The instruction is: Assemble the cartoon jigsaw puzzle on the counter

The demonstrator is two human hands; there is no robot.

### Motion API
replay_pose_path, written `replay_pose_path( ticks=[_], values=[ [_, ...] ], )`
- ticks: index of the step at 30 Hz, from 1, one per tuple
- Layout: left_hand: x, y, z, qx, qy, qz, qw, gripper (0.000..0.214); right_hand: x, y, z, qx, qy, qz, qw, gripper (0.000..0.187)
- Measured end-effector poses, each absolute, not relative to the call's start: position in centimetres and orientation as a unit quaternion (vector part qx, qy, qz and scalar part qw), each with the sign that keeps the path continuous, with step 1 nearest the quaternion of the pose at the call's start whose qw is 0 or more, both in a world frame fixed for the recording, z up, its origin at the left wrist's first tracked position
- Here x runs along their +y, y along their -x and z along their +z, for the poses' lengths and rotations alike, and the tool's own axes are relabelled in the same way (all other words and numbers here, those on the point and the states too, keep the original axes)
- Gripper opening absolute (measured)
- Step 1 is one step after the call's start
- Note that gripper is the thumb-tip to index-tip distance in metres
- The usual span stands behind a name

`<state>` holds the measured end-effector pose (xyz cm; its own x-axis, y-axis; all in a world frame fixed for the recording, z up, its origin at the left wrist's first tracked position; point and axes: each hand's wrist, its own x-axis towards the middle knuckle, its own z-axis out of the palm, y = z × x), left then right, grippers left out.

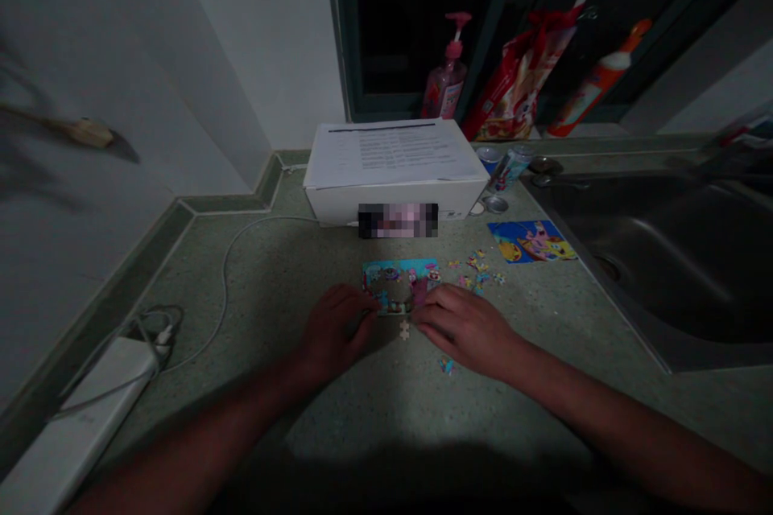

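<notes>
A partly assembled jigsaw puzzle [399, 265] with a turquoise cartoon picture lies flat on the counter, with a gap in its middle. My left hand [338, 330] rests at its lower left corner, fingers stretched onto the edge and thumb apart. At the lower right side, my right hand [468, 327] has its fingertips drawn together against the edge; whatever they may pinch is hidden. Between the hands, just below the puzzle, lies a single pale jigsaw piece [404, 329], seemingly face down. Coloured pieces [446, 367] sit below my right hand.
Several loose jigsaw pieces [477, 261] are scattered right of the puzzle, near a blue cartoon picture card [535, 241]. Behind stands a white box [326, 199] with printed paper on top. A metal sink [640, 338] lies right; a power strip [90, 418] and cable lie left.
</notes>
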<state>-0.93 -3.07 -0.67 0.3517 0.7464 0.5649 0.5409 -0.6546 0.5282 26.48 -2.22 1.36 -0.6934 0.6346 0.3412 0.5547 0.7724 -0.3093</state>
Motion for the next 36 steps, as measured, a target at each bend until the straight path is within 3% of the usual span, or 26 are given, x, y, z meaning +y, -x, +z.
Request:
replay_pose_path(
  ticks=[9, 18, 23, 31, 36],
  values=[
    [-2.9, 1.0, -0.9, 0.388, -0.820, 0.404, 0.118, 0.015, -3.2, -24.9, 0.3, -0.941, 0.304, 0.051, 0.139, 0.015],
    [-2.7, 1.1, -0.9, 0.387, -0.823, 0.397, 0.120, 0.015, -2.9, -25.1, 0.1, -0.950, 0.265, 0.003, 0.166, 0.013],
    [-2.6, 1.1, -1.0, 0.388, -0.824, 0.396, 0.118, 0.013, -2.6, -25.7, 0.7, -0.937, 0.272, 0.041, 0.217, 0.018],
    [-2.6, 1.2, -0.6, 0.411, -0.819, 0.375, 0.143, 0.015, 0.8, -31.5, 4.6, -0.849, 0.438, 0.092, 0.282, 0.018],
    [-2.4, 1.3, -1.0, 0.421, -0.808, 0.381, 0.158, 0.015, 2.5, -35.6, 5.1, -0.778, 0.570, 0.132, 0.227, 0.028]
  ],
)
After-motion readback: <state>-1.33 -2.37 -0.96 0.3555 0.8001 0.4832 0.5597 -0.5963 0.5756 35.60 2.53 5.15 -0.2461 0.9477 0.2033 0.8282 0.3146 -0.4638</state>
